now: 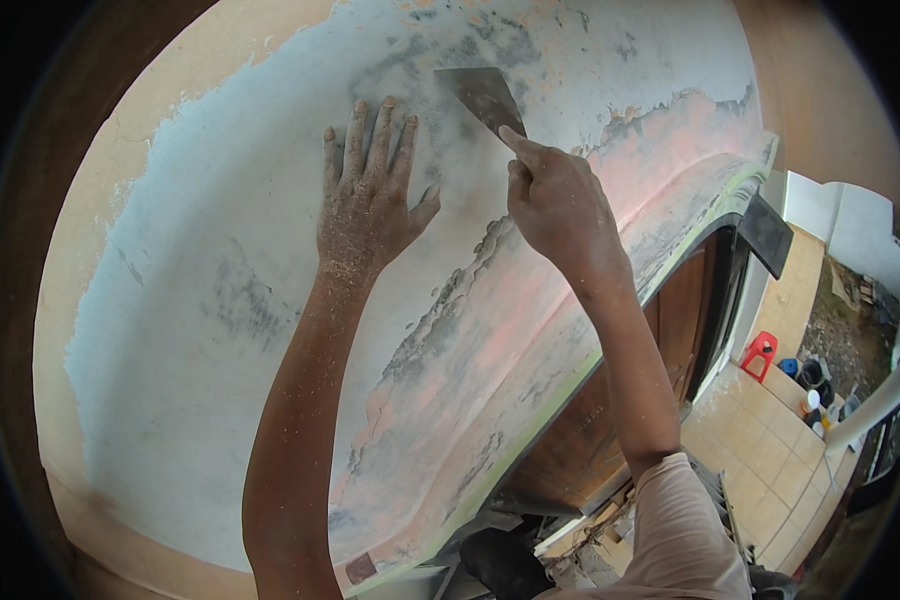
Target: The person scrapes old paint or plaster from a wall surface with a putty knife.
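Observation:
My left hand (pixel 367 187) lies with its fingers spread and its palm towards the worn, partly scraped wall (pixel 195 322). Pale dust and flakes cover its back and the forearm. To the right of it, my right hand (pixel 559 195) grips a putty knife (pixel 484 97), the index finger laid along the metal blade. The handle is hidden in the fist. The blade's wide edge points up and left, over a grey-stained patch of the wall; whether it touches cannot be told. A ragged band of cracked, pinkish plaster (pixel 487 330) runs diagonally below the hands.
A wooden door (pixel 682 315) in a dark frame is below right. Beyond it, a tiled floor (pixel 750 457) holds a red plastic stool (pixel 759 357) and several containers near a white column (pixel 870 405). Debris lies at the bottom, beside a dark rounded object (pixel 502 562).

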Available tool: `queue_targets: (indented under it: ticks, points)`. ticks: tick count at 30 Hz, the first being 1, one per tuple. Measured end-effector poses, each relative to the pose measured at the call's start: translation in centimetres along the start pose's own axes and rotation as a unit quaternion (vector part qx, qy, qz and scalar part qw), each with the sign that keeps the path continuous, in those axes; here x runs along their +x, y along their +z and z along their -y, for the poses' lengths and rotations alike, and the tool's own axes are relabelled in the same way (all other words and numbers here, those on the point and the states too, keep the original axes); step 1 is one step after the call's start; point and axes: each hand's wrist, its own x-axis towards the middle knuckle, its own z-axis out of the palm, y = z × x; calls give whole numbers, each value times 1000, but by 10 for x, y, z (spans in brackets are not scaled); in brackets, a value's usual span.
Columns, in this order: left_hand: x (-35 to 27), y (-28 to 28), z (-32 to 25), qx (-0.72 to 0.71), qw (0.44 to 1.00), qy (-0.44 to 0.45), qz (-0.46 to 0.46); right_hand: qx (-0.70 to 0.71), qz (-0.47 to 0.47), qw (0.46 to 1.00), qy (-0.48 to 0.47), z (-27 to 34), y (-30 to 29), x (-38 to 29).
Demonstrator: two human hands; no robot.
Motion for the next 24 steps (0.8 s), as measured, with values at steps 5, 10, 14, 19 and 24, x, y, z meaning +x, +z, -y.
queue_targets:
  ticks: [5, 10, 14, 19, 24]
  points:
    - [-2, 1, 1, 16, 1000, -1, 5, -9, 16, 1000, 7, 0, 2, -3]
    - [-2, 3, 0, 4, 1000, 0, -3, 6, -6, 1000, 1, 2, -5, -2]
    - [-2, 1, -2, 1, 1000, -1, 3, 6, 13, 999, 44, 4, -8, 0]
    - [-3, 3, -1, 3, 1000, -2, 1, -33, -56, 997, -45, -2, 4, -1]
    - [-2, 4, -2, -3, 1000, 3, -13, -39, -36, 998, -18, -1, 5, 1]
